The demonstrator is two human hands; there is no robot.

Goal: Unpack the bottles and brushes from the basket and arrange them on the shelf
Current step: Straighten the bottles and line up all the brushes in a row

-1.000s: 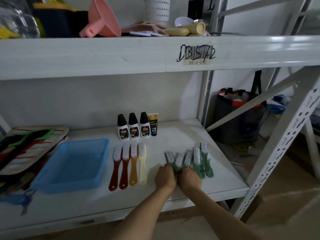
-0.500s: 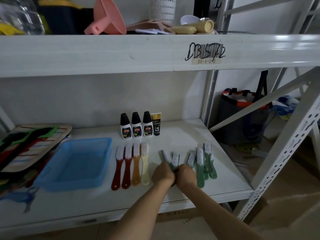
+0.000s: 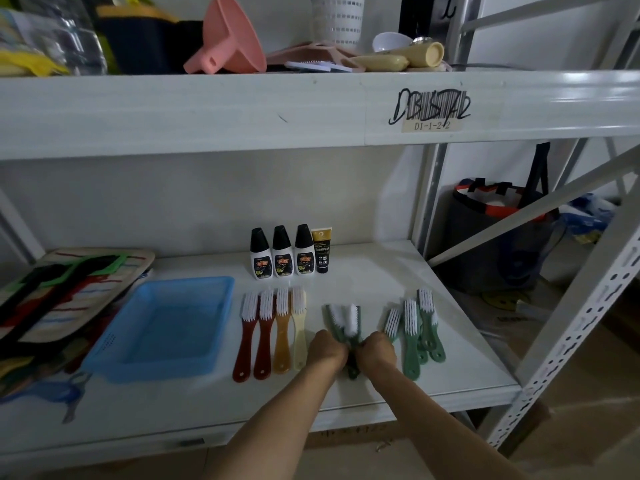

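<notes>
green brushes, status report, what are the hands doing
Left hand and right hand both grip two green brushes by the handles. Three more green brushes lie just right. Basket empty. Nothing in the way.

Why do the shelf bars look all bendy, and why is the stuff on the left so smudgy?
Head view: the wide-angle lens curves the upper shelf beam and splays the right upright. Head view: the blue basket and the scissors-like thing at the left edge smear softly, likely from head motion. Head view: light is dim, with glare on the beam's right end.
</notes>
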